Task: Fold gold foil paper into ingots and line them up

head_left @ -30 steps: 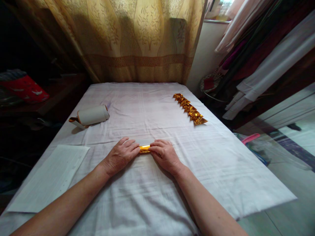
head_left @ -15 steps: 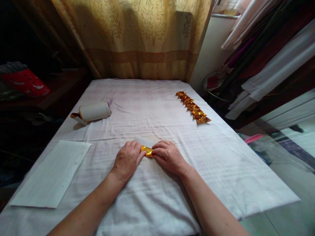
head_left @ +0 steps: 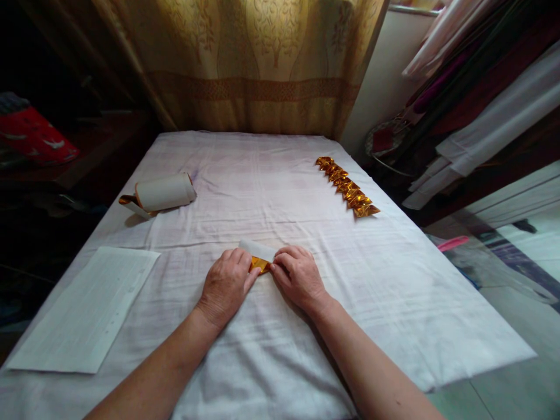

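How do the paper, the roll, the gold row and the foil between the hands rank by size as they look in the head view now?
1. Paper
2. Roll and gold row: too alike to rank
3. Foil: smallest as it shows, partly hidden

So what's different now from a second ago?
The gold strip lay level; now it slants, its right end nearer the person, and more white paper shows behind it. The left hand has turned, fingers pointing more forward. The right hand still holds its end; neither visibly let go. The roll, white sheet and row of folded gold pieces stayed put.
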